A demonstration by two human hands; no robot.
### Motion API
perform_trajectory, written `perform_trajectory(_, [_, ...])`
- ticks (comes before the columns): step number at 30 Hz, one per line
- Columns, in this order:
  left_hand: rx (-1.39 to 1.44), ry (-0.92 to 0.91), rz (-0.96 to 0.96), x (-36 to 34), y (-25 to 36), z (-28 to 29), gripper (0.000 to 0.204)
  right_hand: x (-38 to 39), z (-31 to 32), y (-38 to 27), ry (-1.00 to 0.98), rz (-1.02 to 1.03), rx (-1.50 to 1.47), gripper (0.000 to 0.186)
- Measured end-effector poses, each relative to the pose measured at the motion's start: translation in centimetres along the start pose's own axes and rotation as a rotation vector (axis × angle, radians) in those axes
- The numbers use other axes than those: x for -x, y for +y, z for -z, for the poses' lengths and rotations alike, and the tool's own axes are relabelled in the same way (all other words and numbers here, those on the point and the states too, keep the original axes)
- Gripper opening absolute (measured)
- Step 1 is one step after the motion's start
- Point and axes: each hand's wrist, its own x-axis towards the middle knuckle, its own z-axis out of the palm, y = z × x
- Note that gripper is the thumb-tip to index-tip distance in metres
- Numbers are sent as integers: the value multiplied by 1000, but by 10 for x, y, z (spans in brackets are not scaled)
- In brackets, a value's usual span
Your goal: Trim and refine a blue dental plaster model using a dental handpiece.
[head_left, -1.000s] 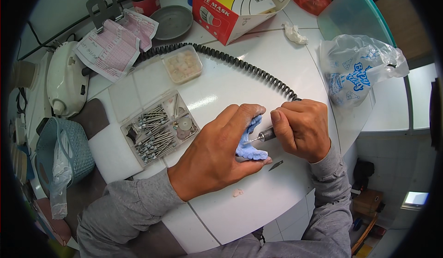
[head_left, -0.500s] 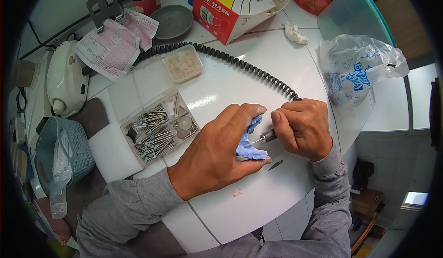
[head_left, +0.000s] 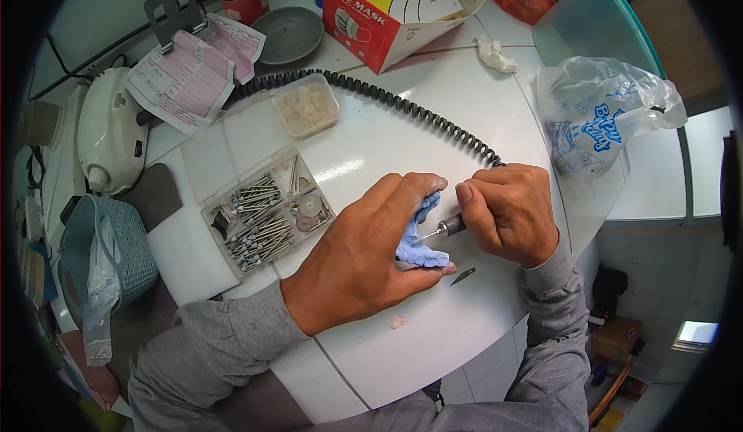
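Between the thumb and fingers of my left hand (head_left: 360, 258) is a blue dental cast (head_left: 422, 251), curved like an arch. My right hand (head_left: 511, 214) is wrapped round a rotary handpiece (head_left: 451, 225), whose thin metal bit meets the inner side of the cast. A black coiled cord (head_left: 402, 107) runs from behind my right hand toward the back left. Below the cast, a small dark blade (head_left: 463, 276) lies on the white table. My left palm hides part of the cast's outer side.
Left of my hands lies a clear divided case (head_left: 267, 215) of burs. Beyond it are a small tub (head_left: 307, 107) of tooth-like pieces, a grey dish (head_left: 288, 36) and a face mask box (head_left: 395, 14). A plastic bag (head_left: 600, 119) stands right; a control unit (head_left: 114, 134) and blue basket (head_left: 116, 250) stand left.
Hardly anything differs. My right hand and the handpiece have shifted very slightly, with the bit still at the cast's inner side.
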Motion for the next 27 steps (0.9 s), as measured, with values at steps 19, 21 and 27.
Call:
perform_trajectory(19, [40,29,-2,-1,0,-1,87,1,-1,2,-5,-1,-22,42])
perform_trajectory(21, [42,35,-10,-1,0,-1,87,2,0,2,-22,-6,-18,43])
perform_trajectory(27, [45,50,-22,-1,-2,-3,88,2,1,2,-46,-19,-32,43])
